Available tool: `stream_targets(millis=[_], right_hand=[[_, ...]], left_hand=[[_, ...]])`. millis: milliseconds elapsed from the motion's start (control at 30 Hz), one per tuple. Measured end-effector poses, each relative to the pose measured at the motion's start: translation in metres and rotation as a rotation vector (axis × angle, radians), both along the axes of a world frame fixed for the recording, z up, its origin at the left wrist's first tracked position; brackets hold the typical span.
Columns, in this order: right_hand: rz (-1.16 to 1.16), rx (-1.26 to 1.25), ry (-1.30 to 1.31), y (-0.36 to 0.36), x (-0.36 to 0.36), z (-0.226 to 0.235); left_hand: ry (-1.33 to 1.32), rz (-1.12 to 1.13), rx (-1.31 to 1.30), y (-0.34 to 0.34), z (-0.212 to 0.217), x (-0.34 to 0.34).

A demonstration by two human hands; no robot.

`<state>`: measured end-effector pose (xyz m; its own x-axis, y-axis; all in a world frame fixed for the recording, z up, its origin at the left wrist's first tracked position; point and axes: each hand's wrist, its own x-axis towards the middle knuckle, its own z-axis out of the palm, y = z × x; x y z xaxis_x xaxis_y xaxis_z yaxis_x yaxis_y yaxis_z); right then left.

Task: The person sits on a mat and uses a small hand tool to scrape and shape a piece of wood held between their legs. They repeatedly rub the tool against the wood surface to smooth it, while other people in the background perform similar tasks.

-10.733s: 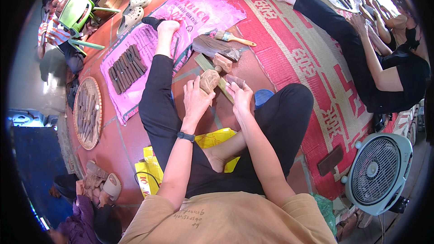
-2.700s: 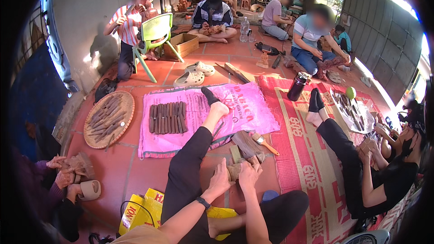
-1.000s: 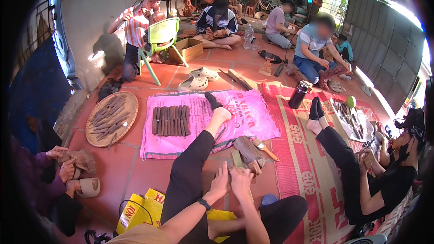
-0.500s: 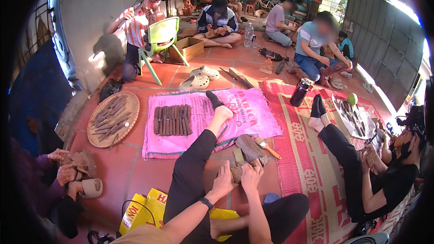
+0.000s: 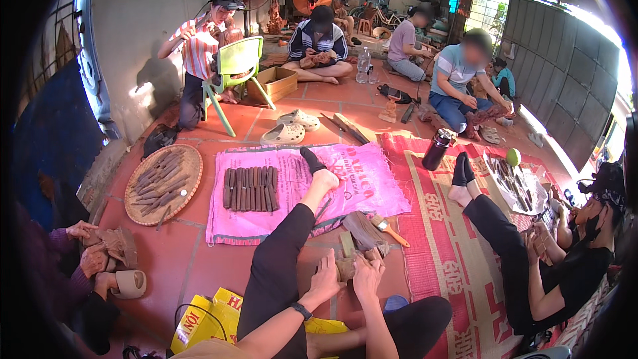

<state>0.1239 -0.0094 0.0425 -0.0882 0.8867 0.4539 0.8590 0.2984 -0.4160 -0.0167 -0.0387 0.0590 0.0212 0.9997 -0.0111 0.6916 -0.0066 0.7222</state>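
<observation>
I sit on the floor with my left leg stretched out over a pink woven sack (image 5: 362, 183). My left hand (image 5: 325, 280) and my right hand (image 5: 367, 274) meet low in the picture around a small brown lump of clay-like material (image 5: 345, 268), both gripping it. Just beyond the hands lie a dark brown slab (image 5: 364, 231) and a brush with an orange handle (image 5: 388, 229). A row of dark brown sticks (image 5: 249, 188) lies on the sack to the left of my leg.
A round woven tray (image 5: 162, 185) with more sticks lies left. A person in black sits at right on a red patterned mat (image 5: 438, 239) near a metal tray (image 5: 510, 183). A black flask (image 5: 436, 149), white clogs (image 5: 292, 127), a green chair (image 5: 234, 66) and several seated people are farther off.
My view has lifted from looking straight down at my lap to taking in the whole room. Both hands stay together on the brown lump.
</observation>
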Motion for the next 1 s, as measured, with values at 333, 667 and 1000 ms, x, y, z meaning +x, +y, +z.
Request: stream_targets(millis=[333,667,1000], right_hand=[[0.033,-0.117,-0.071,0.003,-0.013,-0.002],[0.165,-0.141,-0.104,0.022,0.004,-0.008],[0.220,0.010,-0.058,0.011,-0.011,-0.010]], left_hand=[[0.027,-0.022,0.023,0.001,-0.010,-0.003],[0.028,-0.026,0.024,0.003,-0.011,-0.001],[0.029,-0.016,-0.033,0.005,-0.010,0.003]])
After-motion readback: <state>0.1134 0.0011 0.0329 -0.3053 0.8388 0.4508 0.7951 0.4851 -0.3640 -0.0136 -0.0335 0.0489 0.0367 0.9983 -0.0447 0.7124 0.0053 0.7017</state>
